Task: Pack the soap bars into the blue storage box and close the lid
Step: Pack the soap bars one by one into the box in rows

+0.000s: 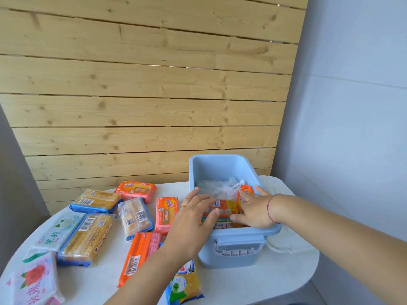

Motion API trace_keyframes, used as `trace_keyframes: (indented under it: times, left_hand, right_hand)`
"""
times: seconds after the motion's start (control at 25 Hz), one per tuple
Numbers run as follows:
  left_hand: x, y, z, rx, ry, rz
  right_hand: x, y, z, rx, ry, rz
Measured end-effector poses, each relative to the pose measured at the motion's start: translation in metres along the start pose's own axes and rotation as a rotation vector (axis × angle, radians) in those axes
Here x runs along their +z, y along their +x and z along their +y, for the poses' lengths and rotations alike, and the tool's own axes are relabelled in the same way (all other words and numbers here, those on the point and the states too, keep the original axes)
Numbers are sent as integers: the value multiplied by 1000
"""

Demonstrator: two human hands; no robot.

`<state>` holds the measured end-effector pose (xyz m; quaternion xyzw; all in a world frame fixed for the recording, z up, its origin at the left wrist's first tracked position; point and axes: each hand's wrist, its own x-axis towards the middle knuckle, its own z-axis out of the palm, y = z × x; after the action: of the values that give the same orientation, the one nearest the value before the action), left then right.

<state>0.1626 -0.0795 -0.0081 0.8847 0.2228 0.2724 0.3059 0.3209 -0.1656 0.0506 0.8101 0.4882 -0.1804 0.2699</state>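
The blue storage box [240, 235] stands open on the white table, right of centre. Inside it lie an orange soap bar [222, 209], another orange bar [246, 190] on edge at the right, and clear plastic wrap [218, 187] at the back. My left hand [193, 213] reaches over the box's left wall and rests its straight fingers on the flat orange bar. Fingers of my right hand [253, 210] press on the same bar from the right. Several wrapped soap bars lie on the table to the left, such as an orange bar [166, 213] and a yellow bar [88, 237].
A white lid [284, 243] lies on the table behind and right of the box. A yellow-green packet [185, 282] sits near the front edge under my left forearm. Floral white packets [35, 278] lie at the far left. A wooden slat wall stands behind the table.
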Motion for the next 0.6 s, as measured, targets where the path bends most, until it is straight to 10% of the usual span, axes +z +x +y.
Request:
trace_keyframes:
  times: [0.44, 0.6]
  left_hand:
    - [0, -1, 0, 5, -7, -7]
    - [-1, -4, -2, 48, -37, -4]
  right_hand:
    - [-9, -11, -20, -182, 276, -100]
    - [-3, -1, -21, -152, 298, 108]
